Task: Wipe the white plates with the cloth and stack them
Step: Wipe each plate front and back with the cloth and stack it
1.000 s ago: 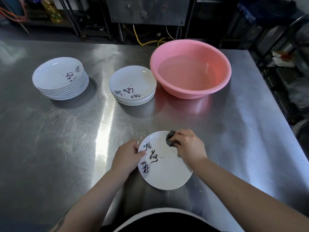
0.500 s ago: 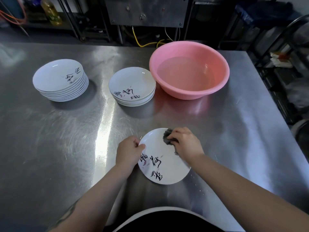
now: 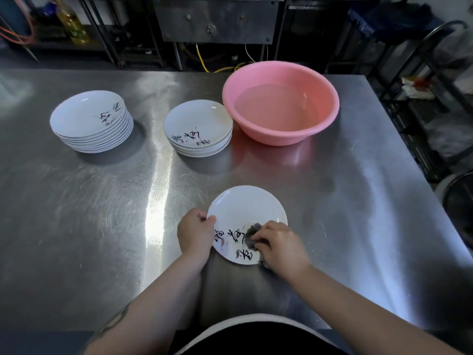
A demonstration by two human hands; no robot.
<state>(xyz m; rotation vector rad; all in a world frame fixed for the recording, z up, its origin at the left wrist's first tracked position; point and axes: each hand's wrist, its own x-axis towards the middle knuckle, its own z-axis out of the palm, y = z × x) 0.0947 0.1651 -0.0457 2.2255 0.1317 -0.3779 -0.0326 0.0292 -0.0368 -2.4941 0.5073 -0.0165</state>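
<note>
Gripping plate rim, left hand; right hand curled over cloth.

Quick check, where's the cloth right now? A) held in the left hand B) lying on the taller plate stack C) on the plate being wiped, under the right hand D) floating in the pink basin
C: the dark cloth sits on the near plate, gripped by the right hand, while the left hand holds the plate's rim.

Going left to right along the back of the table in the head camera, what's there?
Tall plate stack → shorter plate stack → pink basin holding water.
</note>
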